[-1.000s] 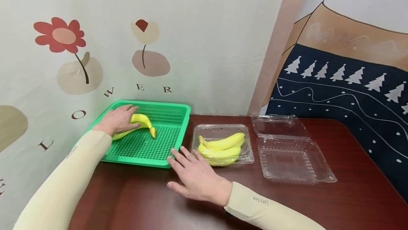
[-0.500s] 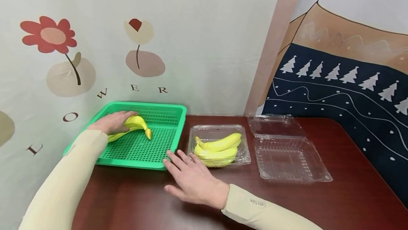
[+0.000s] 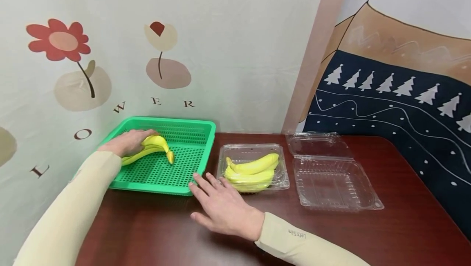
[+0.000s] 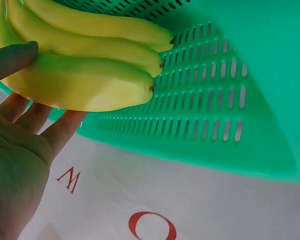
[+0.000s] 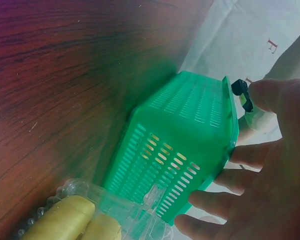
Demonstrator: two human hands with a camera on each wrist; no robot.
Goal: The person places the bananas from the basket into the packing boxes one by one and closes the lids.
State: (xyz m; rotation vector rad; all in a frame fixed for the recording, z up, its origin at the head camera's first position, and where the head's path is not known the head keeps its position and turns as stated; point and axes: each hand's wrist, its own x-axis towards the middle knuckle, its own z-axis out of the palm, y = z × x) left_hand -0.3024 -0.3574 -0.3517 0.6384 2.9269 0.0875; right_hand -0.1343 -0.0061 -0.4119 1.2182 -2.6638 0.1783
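Note:
In the head view my left hand [image 3: 128, 142] reaches into a green perforated basket [image 3: 154, 187] and grips a bunch of yellow bananas [image 3: 156, 140]. The left wrist view shows the thumb lying on the nearest banana [image 4: 85, 82], with the other fingers behind and under it. My right hand [image 3: 228, 208] is held over the table with its fingers spread, beside the basket's near right corner and a clear plastic clamshell box [image 3: 282, 182]. Nothing is held in it. More bananas [image 3: 254, 167] lie inside that clamshell box.
A second clear clamshell box [image 3: 331, 188] stands to the right with its lid raised. The dark red wooden table [image 3: 165, 229] carries everything. A printed curtain [image 3: 235, 53] hangs right behind the basket.
The banana bunch has shifted slightly left and toward me in the basket with my left hand, and its bananas show more apart. My right hand keeps its place. The head view has swung slightly.

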